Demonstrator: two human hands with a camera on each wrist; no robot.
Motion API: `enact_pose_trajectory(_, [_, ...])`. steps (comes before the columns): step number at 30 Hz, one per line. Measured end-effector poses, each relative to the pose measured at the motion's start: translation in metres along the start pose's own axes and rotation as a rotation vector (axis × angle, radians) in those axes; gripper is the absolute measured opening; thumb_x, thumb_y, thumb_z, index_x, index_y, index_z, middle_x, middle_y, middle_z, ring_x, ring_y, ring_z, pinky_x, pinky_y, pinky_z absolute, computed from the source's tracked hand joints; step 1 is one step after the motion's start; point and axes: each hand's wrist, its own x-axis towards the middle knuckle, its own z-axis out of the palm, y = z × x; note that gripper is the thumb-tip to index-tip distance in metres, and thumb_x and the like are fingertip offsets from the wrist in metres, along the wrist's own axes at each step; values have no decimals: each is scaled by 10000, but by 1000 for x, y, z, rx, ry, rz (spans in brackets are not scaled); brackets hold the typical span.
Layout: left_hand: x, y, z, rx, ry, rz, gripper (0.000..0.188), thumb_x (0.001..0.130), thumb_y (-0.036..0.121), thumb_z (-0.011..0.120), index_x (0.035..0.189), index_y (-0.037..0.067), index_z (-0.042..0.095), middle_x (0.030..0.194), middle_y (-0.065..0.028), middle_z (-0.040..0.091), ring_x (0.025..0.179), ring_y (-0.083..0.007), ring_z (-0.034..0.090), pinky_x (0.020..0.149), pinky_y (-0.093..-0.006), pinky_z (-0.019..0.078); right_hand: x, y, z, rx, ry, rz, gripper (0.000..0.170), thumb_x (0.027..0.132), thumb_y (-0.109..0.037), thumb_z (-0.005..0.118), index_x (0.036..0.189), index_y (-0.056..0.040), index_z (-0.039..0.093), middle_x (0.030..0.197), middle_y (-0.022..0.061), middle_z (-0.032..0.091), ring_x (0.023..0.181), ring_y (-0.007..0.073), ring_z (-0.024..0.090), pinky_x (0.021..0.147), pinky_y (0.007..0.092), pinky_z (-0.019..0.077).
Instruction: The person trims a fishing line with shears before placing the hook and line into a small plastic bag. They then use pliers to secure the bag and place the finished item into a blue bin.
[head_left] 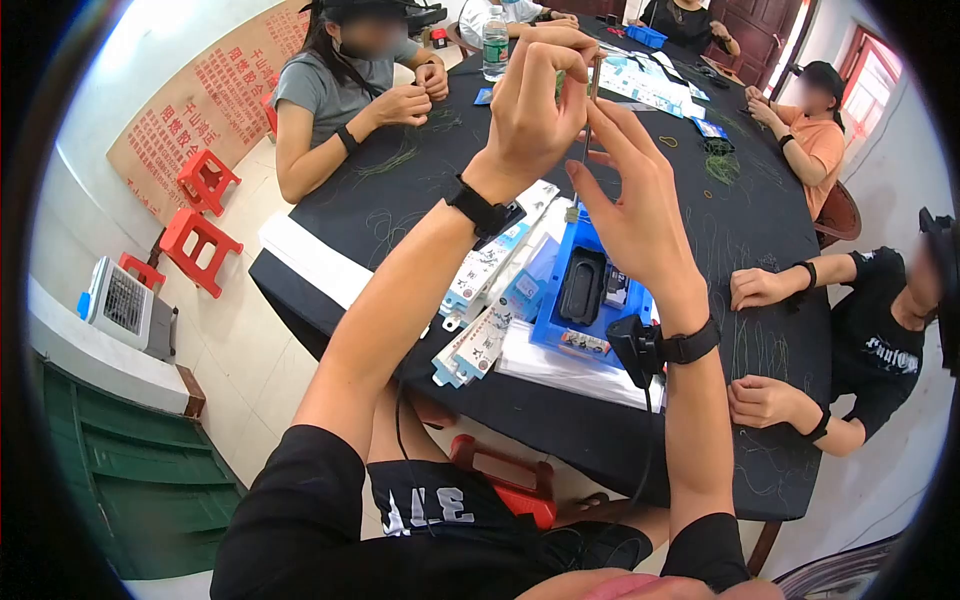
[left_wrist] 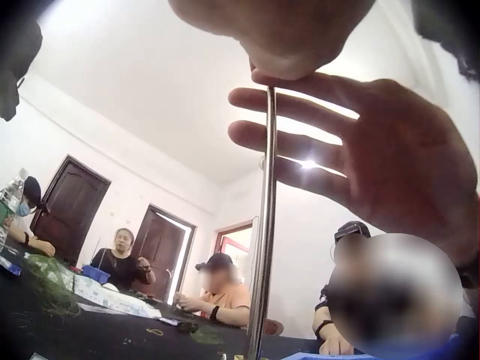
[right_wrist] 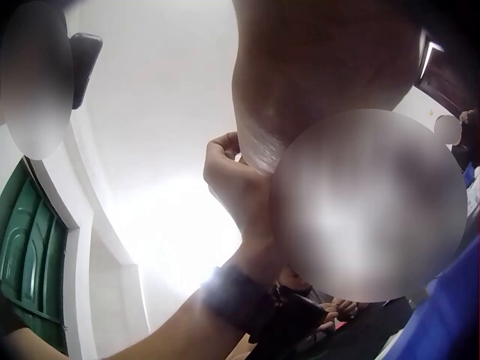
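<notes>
A thin upright metal rod [head_left: 586, 143] rises from beside the blue tray [head_left: 543, 325]; it crosses the left wrist view as a shiny rod [left_wrist: 266, 202]. At its upper end the left hand [head_left: 535, 115] has its fingers curled and grips around the rod; whether a thread is held there cannot be seen. The right hand [head_left: 640, 195] is raised on the other side, fingers long and nearly straight, fingertips at the rod just below the left hand. In the left wrist view the right hand [left_wrist: 405, 142] spreads behind the rod. Blur hides part of the right wrist view.
Printed cards [head_left: 480, 335] and white paper [head_left: 310, 255] lie left of the tray on the black tablecloth [head_left: 440, 400]. Green threads [head_left: 720, 168], a water bottle [head_left: 495, 48] and several people sit around the table. A red stool [head_left: 505, 480] stands below its near edge.
</notes>
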Motion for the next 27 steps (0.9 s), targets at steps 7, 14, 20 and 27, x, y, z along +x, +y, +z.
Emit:
enact_pose_trajectory(7, [0, 3, 0, 48, 41, 35, 198, 868, -130, 704, 879, 6, 561, 1049, -148, 734, 848, -181, 706, 747, -253, 544, 0, 1, 0, 21, -9, 12, 544, 893, 3, 684, 1416, 48, 542, 1338, 201, 588, 1086, 346, 665, 941, 405, 540])
enact_pose_trajectory(14, [-1, 8, -3, -4, -33, -7, 226, 826, -156, 679, 936, -1, 556, 1062, -153, 668, 1028, -330, 679, 874, -366, 563, 0, 1, -2, 18, -5, 2, 557, 889, 5, 683, 1424, 47, 534, 1341, 205, 587, 1100, 360, 664, 954, 412, 539])
enact_pose_trajectory(20, [-2, 10, -2, 12, -41, -11, 208, 833, -162, 651, 936, -3, 564, 1072, -157, 665, 1015, -315, 687, 846, -360, 575, 1, 3, -1, 16, 5, -18, 550, 890, -1, 683, 1418, 48, 535, 1334, 208, 589, 1127, 368, 660, 961, 421, 537])
enact_pose_trajectory(27, [-3, 10, -4, 92, -43, 64, 201, 840, -157, 663, 950, -14, 575, 1118, -171, 668, 913, -286, 714, 742, -328, 598, 1, 2, -1, 18, 4, -21, 544, 887, -6, 683, 1407, 57, 537, 1312, 209, 593, 1140, 382, 648, 972, 429, 526])
